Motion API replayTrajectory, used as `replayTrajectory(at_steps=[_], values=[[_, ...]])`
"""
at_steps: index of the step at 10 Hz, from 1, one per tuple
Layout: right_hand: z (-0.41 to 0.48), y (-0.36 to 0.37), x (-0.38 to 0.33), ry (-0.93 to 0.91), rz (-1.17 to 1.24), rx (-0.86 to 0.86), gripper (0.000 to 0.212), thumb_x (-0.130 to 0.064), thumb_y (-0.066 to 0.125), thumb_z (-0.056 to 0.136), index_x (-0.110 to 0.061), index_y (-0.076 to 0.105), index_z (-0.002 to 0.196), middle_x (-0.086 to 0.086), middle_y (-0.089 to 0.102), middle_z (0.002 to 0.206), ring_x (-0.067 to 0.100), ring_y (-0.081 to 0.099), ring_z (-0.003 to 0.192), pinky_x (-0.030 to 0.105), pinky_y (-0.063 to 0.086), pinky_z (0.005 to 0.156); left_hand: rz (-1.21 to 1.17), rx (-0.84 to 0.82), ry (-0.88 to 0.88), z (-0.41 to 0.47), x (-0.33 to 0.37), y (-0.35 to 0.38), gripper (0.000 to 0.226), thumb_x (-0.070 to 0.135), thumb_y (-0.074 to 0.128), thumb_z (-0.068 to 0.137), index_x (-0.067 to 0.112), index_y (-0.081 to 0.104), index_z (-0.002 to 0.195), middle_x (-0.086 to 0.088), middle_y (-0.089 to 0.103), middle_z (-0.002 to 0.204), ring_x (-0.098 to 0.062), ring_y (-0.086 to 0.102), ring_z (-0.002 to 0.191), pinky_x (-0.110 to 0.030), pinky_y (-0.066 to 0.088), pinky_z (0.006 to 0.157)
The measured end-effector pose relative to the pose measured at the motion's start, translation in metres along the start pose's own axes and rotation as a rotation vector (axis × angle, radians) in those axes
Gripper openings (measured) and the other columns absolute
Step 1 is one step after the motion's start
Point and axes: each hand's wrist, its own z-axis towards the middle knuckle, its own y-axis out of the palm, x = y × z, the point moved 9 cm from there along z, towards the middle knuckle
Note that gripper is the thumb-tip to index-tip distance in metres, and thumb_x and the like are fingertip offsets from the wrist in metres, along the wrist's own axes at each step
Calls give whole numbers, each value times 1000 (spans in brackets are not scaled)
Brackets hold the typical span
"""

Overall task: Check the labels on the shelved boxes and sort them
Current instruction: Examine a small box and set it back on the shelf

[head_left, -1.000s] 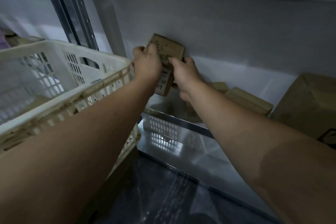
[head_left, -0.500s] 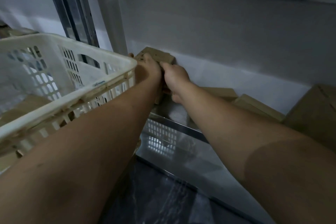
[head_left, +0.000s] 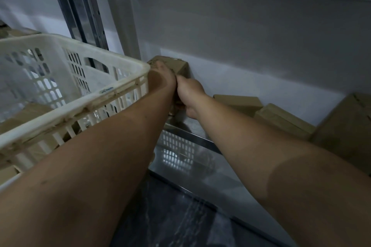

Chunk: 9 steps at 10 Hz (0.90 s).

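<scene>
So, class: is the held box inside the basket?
No, the left hand and right hand hold the box outside the basket, near the wall.

A: Where is the small brown box (head_left: 177, 66)?
B: I read it upright at the shelf's (head_left: 202, 168) back left corner. A flat box (head_left: 239, 102) and a tilted box (head_left: 281, 120) line the back edge, with a large carton (head_left: 345, 132) at the right edge.

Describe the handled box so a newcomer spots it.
Find the white crate at left. Past its far corner, against the back wall, stands a small cardboard box. Unlike the boxes further right, the left hand and right hand hold it.
</scene>
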Motion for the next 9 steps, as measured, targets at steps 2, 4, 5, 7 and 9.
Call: replayTrajectory(at_steps=[2, 4, 5, 7, 9], values=[[-17, -13, 8, -62, -39, 50, 59, -63, 56, 91, -20, 75, 125, 3, 80, 110, 30, 74, 105, 55, 60, 102, 167, 189, 200, -7, 10, -11, 78, 57, 32, 109, 22, 7, 175, -12, 8, 181, -32, 13, 166, -47, 10, 132], [-72, -72, 37, -239, 32, 137, 20, -47, 57, 107, -38, 69, 121, -16, 71, 116, 9, 66, 111, 45, 56, 104, 423, -154, 779, -58, 9, 22, 79, 43, 63, 96, 22, 34, 166, -6, 11, 178, -32, 8, 166, -55, 19, 133], [-89, -110, 54, -274, 121, 255, 15, -38, 60, 110, -37, 69, 123, -19, 72, 110, 4, 68, 107, 41, 56, 103, 455, -370, 798, -80, -12, 46, 74, 30, 75, 88, 18, 51, 158, -5, 42, 167, -23, 35, 157, -47, 33, 129], [-135, -160, 82, -227, 312, 396, 20, -36, 58, 112, -41, 67, 130, -10, 72, 133, 12, 68, 127, 44, 52, 115, 413, -698, 382, -90, -60, 88, 88, 13, 85, 88, 29, 43, 164, -2, 49, 161, -24, 54, 139, -38, 49, 114], [-170, -176, 112, -224, 334, 294, 42, -46, 42, 115, -34, 60, 151, -12, 73, 139, 7, 67, 132, 40, 50, 117, 299, -716, 280, -91, -78, 104, 81, 2, 81, 90, 33, 49, 158, -1, 55, 147, -22, 59, 125, -27, 58, 91]])
